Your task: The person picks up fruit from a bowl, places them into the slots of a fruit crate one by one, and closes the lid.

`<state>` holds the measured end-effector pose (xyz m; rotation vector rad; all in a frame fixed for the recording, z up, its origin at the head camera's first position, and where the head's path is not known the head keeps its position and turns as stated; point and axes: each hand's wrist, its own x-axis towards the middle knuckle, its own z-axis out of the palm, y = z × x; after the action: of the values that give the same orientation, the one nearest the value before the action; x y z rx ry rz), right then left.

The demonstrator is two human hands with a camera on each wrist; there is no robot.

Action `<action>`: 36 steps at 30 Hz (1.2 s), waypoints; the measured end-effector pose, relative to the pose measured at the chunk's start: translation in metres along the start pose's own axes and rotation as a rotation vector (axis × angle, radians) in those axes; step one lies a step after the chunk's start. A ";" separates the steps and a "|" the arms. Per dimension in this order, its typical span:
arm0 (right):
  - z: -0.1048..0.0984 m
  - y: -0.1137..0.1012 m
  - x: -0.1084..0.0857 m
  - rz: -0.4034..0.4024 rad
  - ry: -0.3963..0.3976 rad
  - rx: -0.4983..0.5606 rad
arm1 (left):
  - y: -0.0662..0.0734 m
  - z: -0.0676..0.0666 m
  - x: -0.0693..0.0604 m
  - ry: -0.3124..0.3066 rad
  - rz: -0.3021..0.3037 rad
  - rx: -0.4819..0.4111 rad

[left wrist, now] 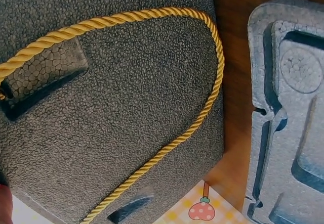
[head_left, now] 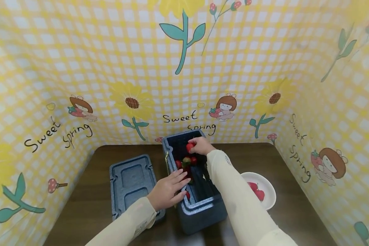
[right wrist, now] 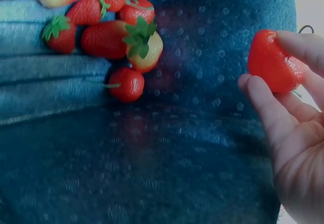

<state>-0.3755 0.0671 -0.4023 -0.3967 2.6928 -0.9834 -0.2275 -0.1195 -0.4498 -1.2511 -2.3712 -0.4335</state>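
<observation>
In my right hand [head_left: 203, 146] is a red strawberry [head_left: 189, 147], pinched between thumb and fingers inside the far end of a dark grey foam box [head_left: 203, 218]. The right wrist view shows the same strawberry [right wrist: 273, 62] above the box floor. Several strawberries [right wrist: 104, 39] and a round red fruit with a thin stem [right wrist: 127, 84] lie loose in the box, some with green leaves, some partly pale yellow. My left hand [head_left: 169, 189] rests over the box's left rim, fingers extended inward. A twisted gold cord [left wrist: 197, 120] hangs along the box's outer side.
Left of the box, its grey foam lid [head_left: 132, 179] lies flat on the brown wooden table [head_left: 80, 201]. A white bowl [head_left: 272, 194] with several red strawberries [head_left: 258, 193] stands to the right, beside my right forearm. Yellow checked cloth [head_left: 184, 89] surrounds the table's back and sides.
</observation>
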 end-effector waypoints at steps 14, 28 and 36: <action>0.018 0.006 0.004 -0.017 -0.011 -0.111 | 0.002 -0.001 0.007 0.000 0.034 0.007; 0.031 0.026 -0.001 -0.050 0.019 -0.227 | 0.005 0.004 0.009 0.012 0.043 0.032; 0.012 0.006 -0.003 -0.143 -0.044 -0.189 | 0.002 0.003 0.004 0.077 0.017 0.022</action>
<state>-0.3697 0.0658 -0.4145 -0.6485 2.7575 -0.7464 -0.2281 -0.1141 -0.4504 -1.2215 -2.2939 -0.4415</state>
